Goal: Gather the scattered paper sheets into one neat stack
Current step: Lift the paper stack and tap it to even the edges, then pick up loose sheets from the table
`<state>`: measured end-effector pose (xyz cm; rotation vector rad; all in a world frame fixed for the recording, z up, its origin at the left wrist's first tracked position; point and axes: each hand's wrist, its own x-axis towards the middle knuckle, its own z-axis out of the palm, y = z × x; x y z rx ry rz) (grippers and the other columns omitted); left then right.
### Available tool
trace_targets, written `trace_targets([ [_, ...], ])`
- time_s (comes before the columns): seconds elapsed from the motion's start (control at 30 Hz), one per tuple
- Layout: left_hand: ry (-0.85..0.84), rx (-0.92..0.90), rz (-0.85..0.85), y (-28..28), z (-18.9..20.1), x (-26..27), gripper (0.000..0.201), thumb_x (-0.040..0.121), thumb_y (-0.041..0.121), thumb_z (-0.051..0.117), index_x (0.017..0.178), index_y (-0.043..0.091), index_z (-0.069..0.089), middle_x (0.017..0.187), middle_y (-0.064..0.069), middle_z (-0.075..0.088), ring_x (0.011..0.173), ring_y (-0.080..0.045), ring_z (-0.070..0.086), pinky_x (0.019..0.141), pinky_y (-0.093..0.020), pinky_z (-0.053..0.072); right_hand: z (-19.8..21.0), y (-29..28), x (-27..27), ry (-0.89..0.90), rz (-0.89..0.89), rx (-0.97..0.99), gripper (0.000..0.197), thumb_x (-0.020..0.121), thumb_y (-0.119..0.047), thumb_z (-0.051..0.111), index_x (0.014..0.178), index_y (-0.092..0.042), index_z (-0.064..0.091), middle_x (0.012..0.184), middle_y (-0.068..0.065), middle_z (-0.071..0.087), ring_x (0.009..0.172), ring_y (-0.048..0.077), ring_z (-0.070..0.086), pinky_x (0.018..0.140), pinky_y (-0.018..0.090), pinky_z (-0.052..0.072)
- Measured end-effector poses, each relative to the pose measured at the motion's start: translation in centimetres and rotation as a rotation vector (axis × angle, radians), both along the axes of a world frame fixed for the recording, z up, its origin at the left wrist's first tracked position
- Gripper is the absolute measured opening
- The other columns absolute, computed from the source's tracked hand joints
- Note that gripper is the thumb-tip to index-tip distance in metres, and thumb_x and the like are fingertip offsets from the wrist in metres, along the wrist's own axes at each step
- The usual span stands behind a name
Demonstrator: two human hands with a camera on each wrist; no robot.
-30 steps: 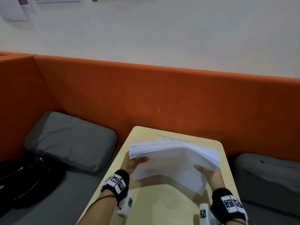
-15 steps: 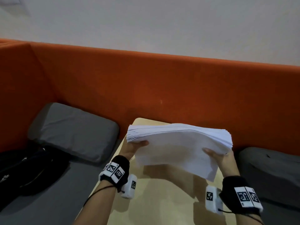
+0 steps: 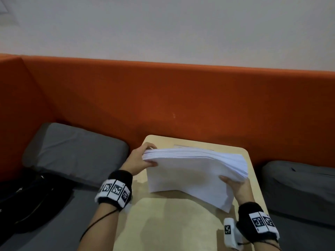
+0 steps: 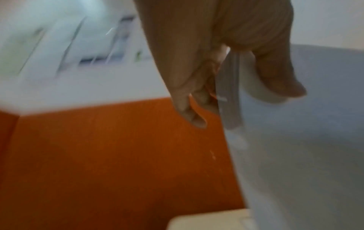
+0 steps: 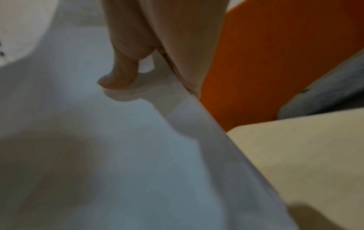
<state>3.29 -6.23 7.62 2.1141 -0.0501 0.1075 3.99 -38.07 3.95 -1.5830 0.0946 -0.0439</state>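
Orange booth backing frames the pale table [image 3: 163,223]. Both grips clamp the paper stack [image 3: 190,171], left hand [image 3: 139,160] at nine o'clock, right hand [image 3: 235,185] at four; squaring step underway, next tap edges level.

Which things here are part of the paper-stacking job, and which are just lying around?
Part of the job:
- paper stack, gripped at both ends
- left hand
- right hand
- single sheet lying flat on the table behind the stack
- table

Just lying around:
- grey cushion on the left
- grey cushion on the right
- black bag
- orange seat back
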Motion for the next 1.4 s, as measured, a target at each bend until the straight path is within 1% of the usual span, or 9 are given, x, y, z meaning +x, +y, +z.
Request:
trace_targets([
  [0.13, 0.086, 0.74, -0.112, -0.5, 4.1, 0.7, 0.044, 0.074, 0.025, 0.073, 0.114, 0.024, 0.054, 0.11, 0.001, 0.062, 0.104, -0.02, 0.055, 0.09, -0.033, 0.038, 2.4, 0.1, 0.9, -0.174, 0.088, -0.149, 0.026, 0.07, 0.007, 0.074, 0.084, -0.013, 0.066, 0.068, -0.014, 0.068, 0.063, -0.001, 0.06, 0.068, 0.014, 0.049],
  [0.2, -0.013, 0.821, -0.164, -2.3, 4.7, 0.8, 0.047, 0.076, 0.033, 0.071, 0.118, 0.021, 0.053, 0.111, -0.001, 0.063, 0.105, -0.023, 0.055, 0.089, -0.033, 0.037, 4.9, 0.8, 1.3, -0.405, 0.156, -0.364, 0.028, 0.071, 0.006, 0.073, 0.072, -0.019, 0.061, 0.061, -0.017, 0.061, 0.059, 0.0, 0.049, 0.06, 0.016, 0.04],
  [0.37, -0.272, 0.058, -0.104, -5.7, 3.2, -0.5, 0.045, 0.069, 0.031, 0.075, 0.106, 0.007, 0.065, 0.097, -0.003, 0.069, 0.089, -0.008, 0.062, 0.079, -0.03, 0.049, 12.0, 3.9, 0.8, -0.836, 0.256, -0.856, 0.01, 0.068, -0.025, 0.052, 0.062, -0.017, 0.049, 0.053, -0.006, 0.046, 0.052, 0.015, 0.043, 0.054, 0.027, 0.029],
  [0.57, -0.246, -0.456, -0.01, -6.7, 3.6, -2.2, 0.032, 0.064, 0.01, 0.08, 0.088, 0.025, 0.066, 0.077, 0.015, 0.07, 0.073, 0.0, 0.063, 0.066, -0.024, 0.053, 14.2, 2.5, 0.3, -0.718, -0.068, -0.985, 0.045, 0.056, -0.059, 0.068, 0.084, -0.024, 0.064, 0.078, -0.008, 0.065, 0.075, 0.017, 0.057, 0.082, 0.038, 0.037],
  [0.83, -0.289, -0.561, 0.079, -5.4, 4.5, -2.5, 0.034, 0.07, -0.011, 0.071, 0.084, 0.019, 0.066, 0.072, 0.01, 0.071, 0.07, -0.006, 0.066, 0.065, -0.025, 0.056, 11.0, -1.1, 0.5, -0.249, 0.16, -0.087, 0.059, 0.042, -0.03, 0.082, 0.097, -0.017, 0.065, 0.094, -0.004, 0.072, 0.083, 0.006, 0.068, 0.071, 0.021, 0.052],
  [0.93, -0.303, -0.59, 0.065, -5.9, 4.5, -2.6, 0.03, 0.062, -0.005, 0.076, 0.082, 0.016, 0.067, 0.073, 0.011, 0.073, 0.07, -0.004, 0.067, 0.065, -0.022, 0.056, 8.2, 1.0, -0.1, -0.137, 0.227, -0.043, 0.066, 0.06, -0.025, 0.079, 0.119, -0.005, 0.057, 0.083, -0.015, 0.074, 0.082, -0.005, 0.067, 0.061, 0.004, 0.048],
  [1.07, -0.327, -0.588, 0.066, -5.6, 4.8, -2.2, 0.032, 0.069, -0.012, 0.072, 0.084, 0.015, 0.065, 0.072, 0.011, 0.072, 0.07, -0.003, 0.068, 0.063, -0.02, 0.054, 7.4, 2.5, -0.1, -0.157, 0.165, -0.037, 0.032, 0.076, 0.002, 0.071, 0.107, 0.002, 0.064, 0.058, -0.02, 0.068, 0.062, -0.009, 0.064, 0.052, 0.002, 0.044],
  [1.27, -0.328, -0.592, 0.17, -5.4, 1.8, -1.8, 0.049, 0.064, 0.032, 0.076, 0.106, 0.012, 0.061, 0.097, -0.001, 0.07, 0.09, -0.018, 0.068, 0.074, -0.032, 0.058, 6.3, 4.2, -0.5, -0.233, 0.089, 0.088, 0.024, 0.071, 0.006, 0.072, 0.082, -0.015, 0.068, 0.071, -0.011, 0.073, 0.07, -0.002, 0.069, 0.074, 0.02, 0.055],
  [1.4, -0.107, -0.592, 0.283, -6.4, -4.3, -2.9, 0.039, 0.079, 0.014, 0.072, 0.115, 0.012, 0.057, 0.098, 0.002, 0.066, 0.097, -0.025, 0.064, 0.068, -0.021, 0.055, 2.0, 5.6, -1.8, -0.118, -0.005, 0.111, 0.033, 0.076, 0.008, 0.068, 0.081, -0.023, 0.059, 0.085, 0.003, 0.069, 0.074, 0.015, 0.061, 0.064, 0.019, 0.052],
])
